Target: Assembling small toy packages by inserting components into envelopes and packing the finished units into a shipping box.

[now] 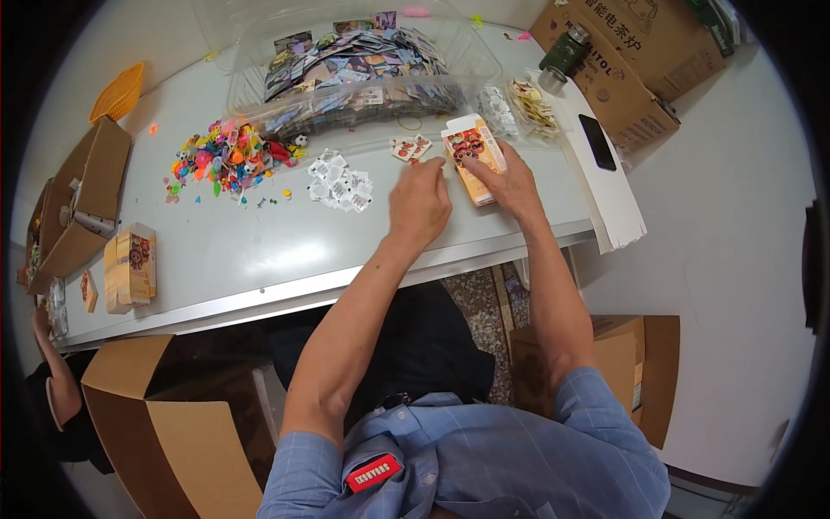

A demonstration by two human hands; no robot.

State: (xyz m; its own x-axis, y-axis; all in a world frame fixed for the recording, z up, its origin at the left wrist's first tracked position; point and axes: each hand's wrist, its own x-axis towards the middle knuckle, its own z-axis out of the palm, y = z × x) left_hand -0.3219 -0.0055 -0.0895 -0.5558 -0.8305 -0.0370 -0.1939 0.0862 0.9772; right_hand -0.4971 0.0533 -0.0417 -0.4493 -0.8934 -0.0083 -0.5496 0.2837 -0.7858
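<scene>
My right hand (510, 186) grips a small orange carton (471, 154) with a cartoon print, lying open-flapped on the grey table (259, 251). My left hand (419, 203) hovers just left of the carton with fingers curled; whether it pinches anything is hidden. Two small red and white cards (410, 148) lie just beyond its fingertips. A cluster of small clear sachets (340, 186) sits further left.
A clear tub of printed cards (354, 69) stands at the back, a heap of colourful plastic toys (226, 157) to its left. Finished orange cartons (131, 266) are stacked at the left edge. Cardboard boxes (618, 78), a black phone (597, 142), a green bottle (564, 50), another person's arm (54, 381).
</scene>
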